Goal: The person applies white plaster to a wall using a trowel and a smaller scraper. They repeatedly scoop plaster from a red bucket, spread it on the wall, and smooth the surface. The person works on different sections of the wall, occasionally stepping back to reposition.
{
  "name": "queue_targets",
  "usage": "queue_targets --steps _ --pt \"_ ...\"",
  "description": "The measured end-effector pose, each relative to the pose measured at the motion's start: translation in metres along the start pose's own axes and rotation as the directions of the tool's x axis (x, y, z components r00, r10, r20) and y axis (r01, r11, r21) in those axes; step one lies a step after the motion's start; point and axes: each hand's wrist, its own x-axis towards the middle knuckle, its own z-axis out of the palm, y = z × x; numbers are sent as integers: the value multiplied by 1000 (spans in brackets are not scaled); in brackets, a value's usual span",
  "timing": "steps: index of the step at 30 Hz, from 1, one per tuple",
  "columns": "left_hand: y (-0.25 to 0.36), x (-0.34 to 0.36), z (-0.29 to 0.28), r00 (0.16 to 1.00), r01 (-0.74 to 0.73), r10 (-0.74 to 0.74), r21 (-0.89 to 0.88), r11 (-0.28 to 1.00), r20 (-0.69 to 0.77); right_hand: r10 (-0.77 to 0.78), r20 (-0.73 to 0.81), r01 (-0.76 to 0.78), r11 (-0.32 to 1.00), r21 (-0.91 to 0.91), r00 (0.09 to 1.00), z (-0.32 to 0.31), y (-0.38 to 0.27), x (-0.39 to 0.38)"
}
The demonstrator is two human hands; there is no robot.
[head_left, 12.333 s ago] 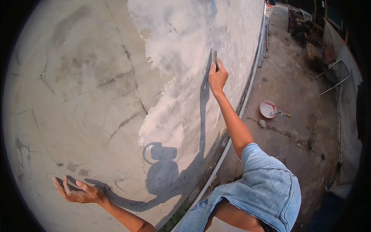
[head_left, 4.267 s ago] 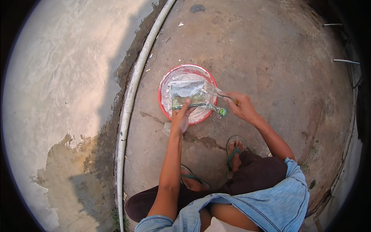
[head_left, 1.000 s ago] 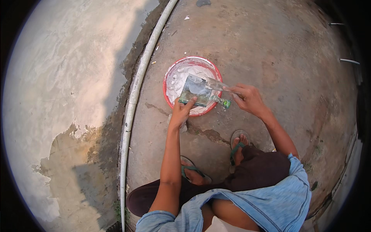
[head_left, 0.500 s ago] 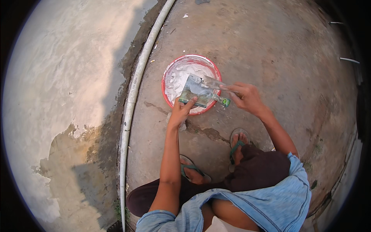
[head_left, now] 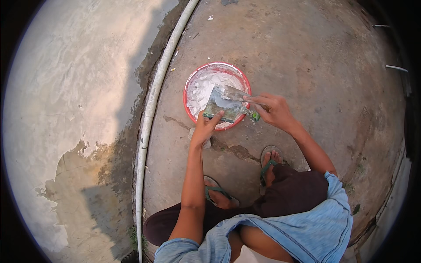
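Brownish, stained concrete floor (head_left: 307, 65) spreads out beneath and beyond both hands, and from where I stand it takes up most of the view. Off to the left of the hands rises a pale grey plastered wall (head_left: 74, 70), patchy and darker low down, with a long white plastic pipe (head_left: 151, 101) running along its foot. Nearer the body than the hands are two feet in dark-strapped sandals (head_left: 221, 197).

Just past the left hand's fingers sits a round, red-rimmed basin (head_left: 184, 97) holding thick white paste (head_left: 201, 90) (soft stuff, I'd guess, and apt to smear).

Over that basin, the left hand (head_left: 206, 125) grasps a flat, rectangular, grey metal plate (head_left: 221, 105) by its green near edge, thumb on top. The right hand (head_left: 274, 111) is closed around the handle of a narrow metal scraper (head_left: 236, 94), whose blade points left and lies across the plate's upper right part, apparently touching it.

I'd judge the plate light and stiff, slippery wherever paste coats it, so the green edge looks the sensible place to hold. The scraper seems light too, perhaps slightly springy at the blade; its handle gives the surer grip. Neither looks fragile.

Smallest of all, just left of the right hand, a green-tipped handle end (head_left: 255, 116) juts past the basin's rim; what it belongs to is mostly hidden behind the plate.
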Motion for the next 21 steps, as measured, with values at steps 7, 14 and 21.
queue_targets --steps 7,14,21 --pt "0 2 -12 1000 15 -18 162 987 19 -46 -52 49 997 59 998 8 -10 12" --pt "-3 2 -12 998 -22 22 4 1000 -65 -38 -211 93 962 256 977 8 -15 33" --pt "12 4 -21 981 -105 56 -264 959 -187 290 30 -292 945 148 956 2 4 14"
